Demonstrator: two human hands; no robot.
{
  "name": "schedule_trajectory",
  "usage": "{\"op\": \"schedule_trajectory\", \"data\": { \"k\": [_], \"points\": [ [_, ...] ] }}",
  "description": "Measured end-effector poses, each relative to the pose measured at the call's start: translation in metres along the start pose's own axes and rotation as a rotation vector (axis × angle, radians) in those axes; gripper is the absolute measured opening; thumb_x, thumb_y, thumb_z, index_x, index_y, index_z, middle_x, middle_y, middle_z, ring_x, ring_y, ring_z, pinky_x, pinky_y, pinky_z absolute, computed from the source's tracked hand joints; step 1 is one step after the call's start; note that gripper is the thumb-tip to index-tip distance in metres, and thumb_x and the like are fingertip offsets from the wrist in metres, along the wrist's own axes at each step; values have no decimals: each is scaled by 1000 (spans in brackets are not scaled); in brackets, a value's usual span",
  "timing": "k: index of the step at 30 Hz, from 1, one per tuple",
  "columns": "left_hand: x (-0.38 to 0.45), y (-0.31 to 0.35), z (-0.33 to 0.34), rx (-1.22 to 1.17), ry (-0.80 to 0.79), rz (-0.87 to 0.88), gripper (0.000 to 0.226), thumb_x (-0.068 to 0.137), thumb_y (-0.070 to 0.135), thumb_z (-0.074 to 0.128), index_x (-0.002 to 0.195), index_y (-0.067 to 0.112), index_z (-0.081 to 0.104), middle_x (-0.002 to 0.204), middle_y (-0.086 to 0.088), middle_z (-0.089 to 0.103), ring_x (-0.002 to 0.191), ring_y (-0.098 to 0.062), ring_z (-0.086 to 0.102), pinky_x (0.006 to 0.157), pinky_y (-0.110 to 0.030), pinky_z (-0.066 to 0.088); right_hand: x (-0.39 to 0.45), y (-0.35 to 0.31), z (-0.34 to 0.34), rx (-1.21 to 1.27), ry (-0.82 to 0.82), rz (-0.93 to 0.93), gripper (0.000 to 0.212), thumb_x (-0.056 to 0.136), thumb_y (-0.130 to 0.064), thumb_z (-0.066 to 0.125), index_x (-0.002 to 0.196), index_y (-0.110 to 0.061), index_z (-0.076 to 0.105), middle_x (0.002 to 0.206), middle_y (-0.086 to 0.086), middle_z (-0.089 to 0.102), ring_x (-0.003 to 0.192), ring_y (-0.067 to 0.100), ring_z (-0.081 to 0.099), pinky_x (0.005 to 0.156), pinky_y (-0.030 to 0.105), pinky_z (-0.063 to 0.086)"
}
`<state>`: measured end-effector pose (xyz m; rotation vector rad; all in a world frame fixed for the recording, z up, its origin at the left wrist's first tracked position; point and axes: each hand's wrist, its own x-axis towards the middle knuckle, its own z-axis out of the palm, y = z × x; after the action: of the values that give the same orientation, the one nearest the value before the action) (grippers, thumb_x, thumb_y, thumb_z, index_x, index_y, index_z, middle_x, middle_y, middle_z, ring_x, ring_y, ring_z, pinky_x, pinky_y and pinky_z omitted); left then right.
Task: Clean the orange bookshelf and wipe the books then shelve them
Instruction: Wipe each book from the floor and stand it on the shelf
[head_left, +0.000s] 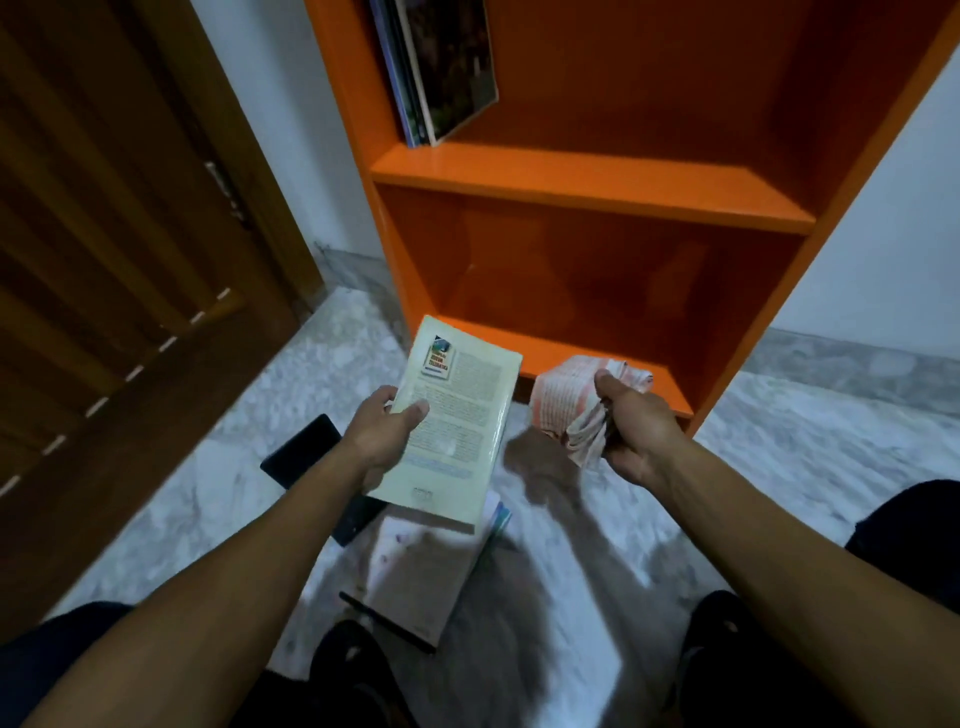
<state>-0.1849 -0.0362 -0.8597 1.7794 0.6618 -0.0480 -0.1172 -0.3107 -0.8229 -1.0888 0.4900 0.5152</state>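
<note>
The left hand (387, 434) holds a pale cream paperback book (457, 421) by its left edge only, thumb on the back cover and fingers beneath. This grip looks thin to me: if the cloth presses hard at the far side, the book may tip or slip and fall on the pile of books on the marble floor (426, 577) under it, at 6 o'clock. The right hand (631, 426) is closed around a crumpled white and orange checked cloth (571, 400), just beside the book at 3 o'clock and apart from it. A loose corner hangs down and could drag on the floor and bring dirt back.

The book is flat, back cover up, with printed text and a small coloured picture near the top; it looks clean but slightly glossy. The orange wooden bookshelf (592, 182) stands at 12 o'clock. Its lower shelf is bare, and a few leaning books (441, 67) are on the upper one.
</note>
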Motion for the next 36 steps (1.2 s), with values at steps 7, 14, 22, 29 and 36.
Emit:
{"op": "schedule_trajectory", "data": {
  "k": [7,14,22,29,36],
  "points": [
    [-39,96,-37,-292,-112,118,29,102,20,54,130,11,55,118,-11,73,103,-31,72,90,-53,57,-29,-46,43,-95,6,-515,28,104,-31,48,122,-13,60,105,10,71,89,21,70,73,38,60],
    [-74,116,-14,-359,-101,203,28,102,25,53,123,7,57,113,-12,74,103,-34,72,95,-58,53,-47,-87,91,-873,6,-1177,27,97,-25,55,123,-27,60,128,-1,65,123,16,56,106,45,39],
    [-73,113,16,-578,52,144,25,103,26,52,118,9,63,104,-13,76,92,-28,75,76,-43,62,-37,8,57,-1294,-385,-1452,59,87,-8,46,145,-16,48,154,2,41,149,19,26,123,50,4],
    [-66,107,10,-583,203,89,24,103,29,52,107,10,67,99,-7,77,84,-23,76,65,-33,62,-40,35,20,-1241,-634,-1378,32,100,-12,44,125,-12,63,131,4,64,135,17,49,117,50,24],
    [-67,105,-5,-517,255,119,20,103,32,52,102,19,67,97,0,78,87,-21,76,75,-37,61,-47,26,25,-1102,-609,-1337,26,98,-14,38,109,-11,61,99,-12,63,85,1,54,79,19,39]
  ]
}}
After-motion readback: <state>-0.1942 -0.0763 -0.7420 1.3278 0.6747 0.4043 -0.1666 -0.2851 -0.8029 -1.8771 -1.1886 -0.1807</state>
